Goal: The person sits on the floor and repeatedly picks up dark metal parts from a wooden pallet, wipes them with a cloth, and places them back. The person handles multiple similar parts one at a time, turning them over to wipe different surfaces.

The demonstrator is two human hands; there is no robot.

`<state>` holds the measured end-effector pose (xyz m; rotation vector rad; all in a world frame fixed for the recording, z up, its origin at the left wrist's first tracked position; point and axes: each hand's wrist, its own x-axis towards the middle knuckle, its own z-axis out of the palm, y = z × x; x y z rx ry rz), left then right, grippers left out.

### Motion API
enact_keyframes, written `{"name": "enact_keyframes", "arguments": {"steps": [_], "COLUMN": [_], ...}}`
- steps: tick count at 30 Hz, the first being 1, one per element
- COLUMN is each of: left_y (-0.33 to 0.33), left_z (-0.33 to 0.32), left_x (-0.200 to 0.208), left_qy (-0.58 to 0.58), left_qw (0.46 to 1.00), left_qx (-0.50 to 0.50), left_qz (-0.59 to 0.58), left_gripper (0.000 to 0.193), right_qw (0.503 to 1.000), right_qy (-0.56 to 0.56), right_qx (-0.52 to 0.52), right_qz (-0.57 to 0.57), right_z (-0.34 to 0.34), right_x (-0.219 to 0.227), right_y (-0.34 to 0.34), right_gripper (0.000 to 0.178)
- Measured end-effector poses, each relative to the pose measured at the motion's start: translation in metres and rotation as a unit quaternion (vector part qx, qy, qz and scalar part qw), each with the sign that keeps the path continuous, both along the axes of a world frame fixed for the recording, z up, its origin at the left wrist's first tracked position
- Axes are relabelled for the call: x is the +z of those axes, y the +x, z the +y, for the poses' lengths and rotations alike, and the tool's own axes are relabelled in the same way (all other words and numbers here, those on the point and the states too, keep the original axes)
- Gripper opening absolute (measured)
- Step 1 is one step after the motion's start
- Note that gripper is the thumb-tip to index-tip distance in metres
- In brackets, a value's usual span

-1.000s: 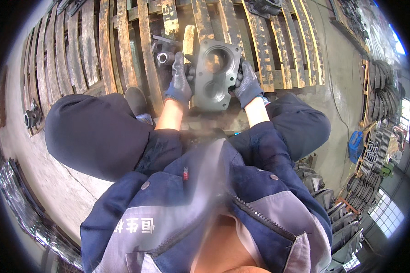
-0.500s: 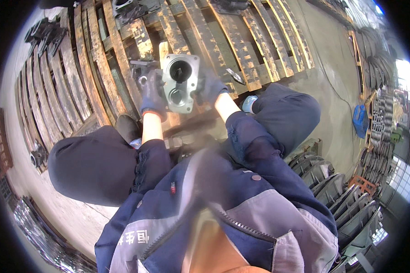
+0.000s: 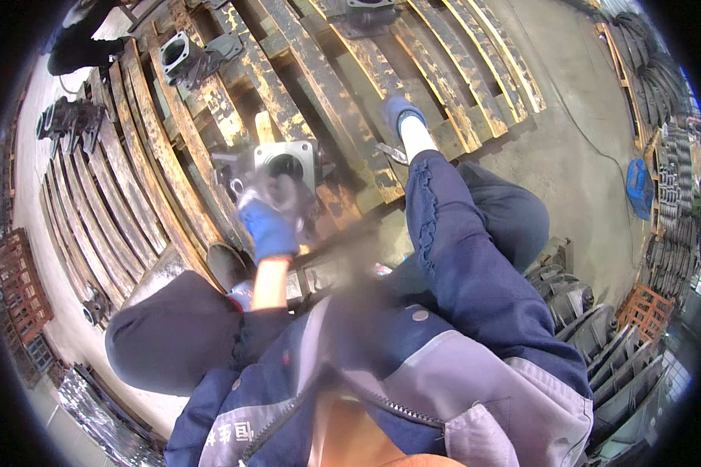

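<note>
While left hand (image 3: 269, 224) blurs over grey casting (image 3: 309, 175), right hand (image 3: 401, 114) farther right, closure of either untellable, piece looks heavy, rigid, best held by flange (image 3: 307, 152) edges.

The scene is brightly lit, with the floor (image 3: 66, 292) washed pale at the left. Sharp highlights are thrown back by the crinkled, shiny wrapping (image 3: 93, 409) at lower left. Dark shadow is held between the slats of the wooden pallets (image 3: 319, 82). The left grip (image 3: 271, 219) and the metal casting (image 3: 307, 159) are smeared by blur, and a soft, dark, out-of-focus smudge is seen above the jacket (image 3: 483, 370). Straight edges are bowed near the rim, and the corners are lost in black.
</note>
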<state>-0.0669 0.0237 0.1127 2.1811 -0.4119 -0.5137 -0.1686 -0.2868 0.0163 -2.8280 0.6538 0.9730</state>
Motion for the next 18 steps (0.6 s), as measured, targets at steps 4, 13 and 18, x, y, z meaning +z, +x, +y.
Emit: {"name": "enact_keyframes", "arguments": {"steps": [4, 13, 18], "left_y": [-0.033, -0.041, -0.039], "left_z": [-0.009, -0.006, -0.015], "left_x": [-0.002, -0.042, -0.037], "left_qy": [0.199, 0.297, 0.229], "left_qw": [0.91, 0.908, 0.926], "left_qx": [-0.257, -0.179, -0.181], "left_qz": [-0.259, -0.235, -0.238], "left_gripper": [0.061, 0.052, 0.054], "right_qw": [0.988, 0.84, 0.879], "right_qy": [0.121, 0.248, 0.225], "right_qx": [-0.094, -0.48, -0.418], "right_qz": [-0.015, -0.051, -0.05], "right_z": [-0.008, -0.006, -0.007], "right_x": [-0.071, -0.152, -0.148], "right_y": [0.016, 0.035, 0.041], "right_gripper": [0.029, 0.051, 0.047]}}
